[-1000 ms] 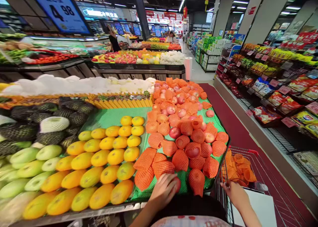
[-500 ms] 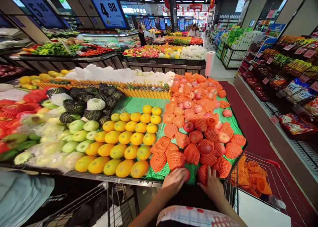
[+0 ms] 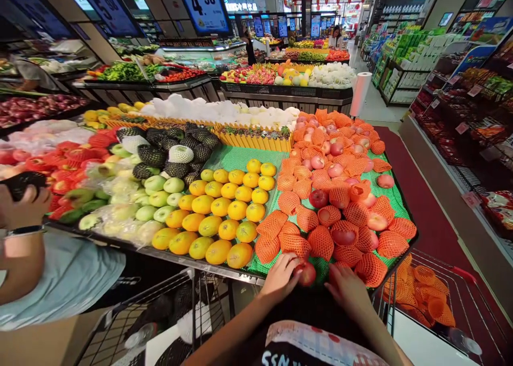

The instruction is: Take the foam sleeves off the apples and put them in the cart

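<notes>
- Red apple [image 3: 308, 273], bare of netting, at the near edge of the counter [image 3: 192, 259], lying on the green mat [image 3: 236, 157] and touched by the left hand [image 3: 282, 274], whose curled fingers rest against its left side without closing round it.
- Right hand [image 3: 348, 287] just beside, flat and spread, palm down on the mat at the same near edge; whether anything lies under the palm cannot be told.
- Orange foam nets [image 3: 320, 241] wrapped round more apples directly behind both hands, piled toward the counter's far right corner; some pink-red apples [image 3: 334, 169] uncovered among them.
- Yellow-orange round fruit [image 3: 228, 213] in rows to the left of the nets, reaching the near edge.
- Pale green fruit [image 3: 160, 197] farther left, with dark netted fruit [image 3: 154, 155] behind.
- Shopping cart [image 3: 452, 272] off the counter's near right corner, holding loose orange nets [image 3: 427, 288].
- Second wire cart [image 3: 160, 312] below the near edge on the left.
- Another person's arm and grey sleeve [image 3: 72, 278] at the far left, that hand [image 3: 20, 205] around a dark object, well apart from the apple.
</notes>
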A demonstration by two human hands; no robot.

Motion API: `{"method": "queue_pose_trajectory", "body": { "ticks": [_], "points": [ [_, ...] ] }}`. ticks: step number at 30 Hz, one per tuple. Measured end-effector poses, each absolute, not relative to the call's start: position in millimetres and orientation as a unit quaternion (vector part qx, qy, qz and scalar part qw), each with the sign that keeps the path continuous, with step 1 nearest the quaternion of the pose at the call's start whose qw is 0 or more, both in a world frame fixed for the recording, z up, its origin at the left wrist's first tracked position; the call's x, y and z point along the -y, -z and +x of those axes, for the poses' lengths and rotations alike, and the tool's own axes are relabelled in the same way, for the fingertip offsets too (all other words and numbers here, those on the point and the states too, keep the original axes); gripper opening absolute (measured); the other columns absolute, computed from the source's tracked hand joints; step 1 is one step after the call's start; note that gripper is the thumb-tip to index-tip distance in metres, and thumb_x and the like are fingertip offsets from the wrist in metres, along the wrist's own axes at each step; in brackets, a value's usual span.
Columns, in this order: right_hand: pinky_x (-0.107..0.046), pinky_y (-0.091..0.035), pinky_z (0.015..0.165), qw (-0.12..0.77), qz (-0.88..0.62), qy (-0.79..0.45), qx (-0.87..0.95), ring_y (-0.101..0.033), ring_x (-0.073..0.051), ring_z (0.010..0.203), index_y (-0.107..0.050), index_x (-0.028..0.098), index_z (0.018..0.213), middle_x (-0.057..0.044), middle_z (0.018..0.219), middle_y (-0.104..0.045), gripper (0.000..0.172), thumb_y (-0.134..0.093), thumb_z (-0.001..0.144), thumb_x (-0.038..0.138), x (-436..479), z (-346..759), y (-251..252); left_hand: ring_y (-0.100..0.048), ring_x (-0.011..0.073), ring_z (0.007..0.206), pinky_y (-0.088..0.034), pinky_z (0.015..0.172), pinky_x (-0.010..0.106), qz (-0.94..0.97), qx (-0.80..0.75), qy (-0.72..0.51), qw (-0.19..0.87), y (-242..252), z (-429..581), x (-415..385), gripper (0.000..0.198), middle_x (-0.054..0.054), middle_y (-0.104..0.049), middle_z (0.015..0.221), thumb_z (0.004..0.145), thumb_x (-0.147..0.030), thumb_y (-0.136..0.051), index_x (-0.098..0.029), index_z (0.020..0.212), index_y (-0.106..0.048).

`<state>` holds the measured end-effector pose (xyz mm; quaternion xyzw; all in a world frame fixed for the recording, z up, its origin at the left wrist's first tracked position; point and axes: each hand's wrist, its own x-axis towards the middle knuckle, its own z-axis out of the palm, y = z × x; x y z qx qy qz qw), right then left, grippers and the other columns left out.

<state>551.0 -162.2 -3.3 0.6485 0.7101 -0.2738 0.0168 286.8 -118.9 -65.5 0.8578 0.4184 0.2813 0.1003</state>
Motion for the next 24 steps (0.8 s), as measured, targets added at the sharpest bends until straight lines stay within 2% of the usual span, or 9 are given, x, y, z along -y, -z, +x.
{"method": "queue_pose_trajectory", "body": {
  "ticks": [3, 6, 10, 14, 17, 19, 20, 22, 24],
  "points": [
    [-0.049, -0.054, 0.105, 0.02, 0.604, 0.307, -0.735, -0.07, -0.042, 0.124, -0.07, 0.013, 0.136, -0.022, 0.131, -0.075, 0.051, -0.075, 0.098, 0.047, 143, 514, 14, -0.063, 0.036, 0.13, -0.059, 0.107, 0.053, 0.829, -0.486, -0.259, 0.101, 69, 298, 104, 0.053, 0.017, -0.066, 0.144, 0.093, -0.027, -0.079, -0.018, 0.143, -0.064],
    [-0.046, -0.057, 0.098, 0.012, 0.612, 0.315, -0.726, -0.072, -0.042, 0.117, -0.069, 0.013, 0.127, -0.022, 0.126, -0.076, 0.062, -0.088, 0.085, 0.055, 125, 487, 32, -0.06, 0.0412, 0.134, -0.057, 0.108, 0.059, 0.816, -0.51, -0.246, 0.112, 70, 306, 86, 0.072, 0.018, -0.063, 0.149, 0.082, -0.03, -0.087, -0.02, 0.149, -0.061],
    [-0.043, -0.057, 0.096, -0.026, 0.615, 0.312, -0.724, -0.073, -0.04, 0.114, -0.067, 0.014, 0.12, -0.02, 0.127, -0.074, 0.053, -0.088, 0.077, 0.039, 117, 484, 47, -0.06, 0.0434, 0.133, -0.053, 0.112, 0.063, 0.804, -0.516, -0.264, 0.13, 70, 305, 75, 0.088, 0.018, -0.064, 0.15, 0.073, -0.031, -0.089, -0.022, 0.155, -0.057],
    [-0.047, -0.053, 0.108, -0.068, 0.614, 0.306, -0.724, -0.068, -0.041, 0.123, -0.066, 0.016, 0.121, -0.019, 0.128, -0.073, 0.058, -0.086, 0.067, 0.028, 128, 507, 45, -0.057, 0.0419, 0.142, -0.049, 0.12, 0.062, 0.792, -0.513, -0.306, 0.125, 68, 290, 75, 0.094, 0.02, -0.059, 0.159, 0.078, -0.025, -0.082, -0.019, 0.165, -0.048],
    [-0.05, -0.051, 0.111, -0.151, 0.629, 0.324, -0.691, -0.067, -0.039, 0.123, -0.064, 0.017, 0.128, -0.018, 0.131, -0.072, 0.066, -0.082, 0.068, 0.038, 141, 526, 40, -0.046, 0.0412, 0.155, -0.041, 0.127, 0.065, 0.838, -0.459, -0.276, 0.103, 70, 283, 76, 0.077, 0.017, -0.047, 0.171, 0.086, -0.021, -0.076, -0.026, 0.161, -0.056],
    [-0.049, -0.053, 0.11, -0.276, 0.632, 0.407, -0.599, -0.068, -0.037, 0.12, -0.063, 0.02, 0.132, -0.017, 0.131, -0.072, 0.074, -0.081, 0.068, 0.051, 148, 536, 37, -0.047, 0.0401, 0.155, -0.037, 0.128, 0.068, 0.889, -0.39, -0.223, 0.086, 76, 285, 77, 0.057, 0.013, -0.05, 0.171, 0.09, -0.018, -0.075, -0.03, 0.146, -0.07],
    [-0.049, -0.056, 0.104, -0.335, 0.624, 0.461, -0.535, -0.069, -0.037, 0.113, -0.064, 0.021, 0.131, -0.017, 0.126, -0.073, 0.074, -0.078, 0.071, 0.062, 151, 540, 35, -0.05, 0.0392, 0.152, -0.038, 0.127, 0.068, 0.909, -0.359, -0.197, 0.077, 81, 289, 76, 0.047, 0.012, -0.054, 0.168, 0.091, -0.017, -0.075, -0.029, 0.136, -0.075],
    [-0.047, -0.061, 0.079, -0.391, 0.598, 0.555, -0.427, -0.071, -0.033, 0.087, -0.068, 0.021, 0.117, -0.017, 0.105, -0.075, 0.079, -0.05, 0.083, 0.09, 154, 545, 29, -0.056, 0.0379, 0.145, -0.043, 0.124, 0.067, 0.93, -0.326, -0.158, 0.058, 90, 297, 76, 0.029, 0.012, -0.062, 0.161, 0.093, -0.018, -0.074, -0.026, 0.119, -0.081],
    [-0.042, -0.052, 0.052, -0.398, 0.572, 0.611, -0.376, -0.06, -0.027, 0.059, -0.069, 0.021, 0.099, -0.016, 0.082, -0.07, 0.099, -0.014, 0.086, 0.102, 154, 547, 21, -0.058, 0.037, 0.142, -0.047, 0.12, 0.065, 0.931, -0.331, -0.149, 0.038, 97, 304, 74, 0.017, 0.012, -0.064, 0.158, 0.096, -0.02, -0.072, -0.025, 0.108, -0.083]
  ]
}}
